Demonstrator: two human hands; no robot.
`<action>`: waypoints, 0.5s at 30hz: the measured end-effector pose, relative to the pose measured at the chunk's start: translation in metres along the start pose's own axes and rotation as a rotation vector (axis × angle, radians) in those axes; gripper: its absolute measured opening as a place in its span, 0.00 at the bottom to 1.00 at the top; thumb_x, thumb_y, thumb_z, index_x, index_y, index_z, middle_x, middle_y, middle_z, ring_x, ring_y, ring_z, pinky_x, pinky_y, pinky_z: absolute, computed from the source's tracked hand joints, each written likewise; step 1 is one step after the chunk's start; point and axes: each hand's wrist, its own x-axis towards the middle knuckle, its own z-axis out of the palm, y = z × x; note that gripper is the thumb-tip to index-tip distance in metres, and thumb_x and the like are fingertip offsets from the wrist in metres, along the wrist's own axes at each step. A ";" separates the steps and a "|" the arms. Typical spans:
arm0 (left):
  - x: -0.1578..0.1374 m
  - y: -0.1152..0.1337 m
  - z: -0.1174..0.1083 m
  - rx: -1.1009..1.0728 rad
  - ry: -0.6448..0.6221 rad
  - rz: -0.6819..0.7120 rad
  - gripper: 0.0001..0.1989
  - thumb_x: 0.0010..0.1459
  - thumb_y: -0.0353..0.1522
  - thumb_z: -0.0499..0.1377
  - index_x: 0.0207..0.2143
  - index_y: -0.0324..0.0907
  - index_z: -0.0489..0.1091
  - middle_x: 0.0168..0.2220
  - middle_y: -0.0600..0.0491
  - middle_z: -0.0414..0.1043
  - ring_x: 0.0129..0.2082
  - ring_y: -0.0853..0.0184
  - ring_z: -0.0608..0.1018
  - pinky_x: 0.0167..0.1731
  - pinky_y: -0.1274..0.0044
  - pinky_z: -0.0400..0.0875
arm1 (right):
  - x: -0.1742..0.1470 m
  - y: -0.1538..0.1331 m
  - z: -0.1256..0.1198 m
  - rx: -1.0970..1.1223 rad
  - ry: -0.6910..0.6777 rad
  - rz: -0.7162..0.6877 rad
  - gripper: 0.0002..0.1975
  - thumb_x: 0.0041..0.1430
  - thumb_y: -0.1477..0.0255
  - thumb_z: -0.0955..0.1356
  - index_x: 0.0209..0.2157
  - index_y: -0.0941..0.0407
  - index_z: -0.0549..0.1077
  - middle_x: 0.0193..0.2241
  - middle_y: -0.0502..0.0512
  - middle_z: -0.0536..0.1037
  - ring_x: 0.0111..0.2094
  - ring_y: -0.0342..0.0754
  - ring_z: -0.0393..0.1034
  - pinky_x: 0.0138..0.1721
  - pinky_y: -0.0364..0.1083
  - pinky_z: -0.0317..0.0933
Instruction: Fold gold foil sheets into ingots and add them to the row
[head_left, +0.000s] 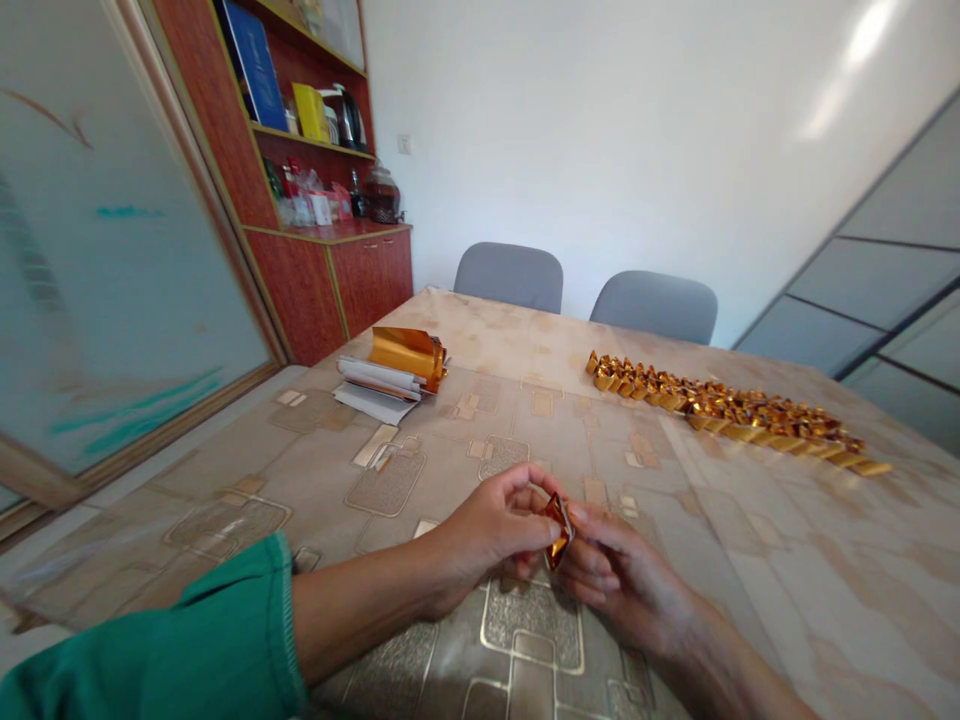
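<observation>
Between my two hands is a small folded gold foil paper piece (559, 532), shiny and orange-gold, held above the table near its front. My left hand (491, 525) pinches its left side with thumb and fingers. On the other side, my right hand (626, 565) grips the right edge, thumb on top and fingers curled beneath. Both hands hide part of the piece. Farther off to the right lie rows of folded gold foil pieces (720, 400), set closely side by side. At the left rests a stack of gold foil sheets (405, 350) with white paper backs (379, 385).
A patterned cover lies over the table (465, 440). Two grey chairs (510, 272) (656, 303) stand at its far side by the white wall. A red-brown cabinet (330, 280) with shelved items and a frosted glass door (112, 220) are at the left.
</observation>
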 end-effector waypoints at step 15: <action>-0.006 0.012 -0.007 -0.066 -0.108 -0.097 0.18 0.53 0.31 0.63 0.46 0.43 0.66 0.24 0.61 0.63 0.19 0.77 0.63 0.20 0.83 0.56 | -0.002 -0.005 0.000 0.021 -0.029 -0.014 0.08 0.61 0.71 0.71 0.29 0.59 0.71 0.15 0.39 0.53 0.17 0.36 0.39 0.19 0.38 0.42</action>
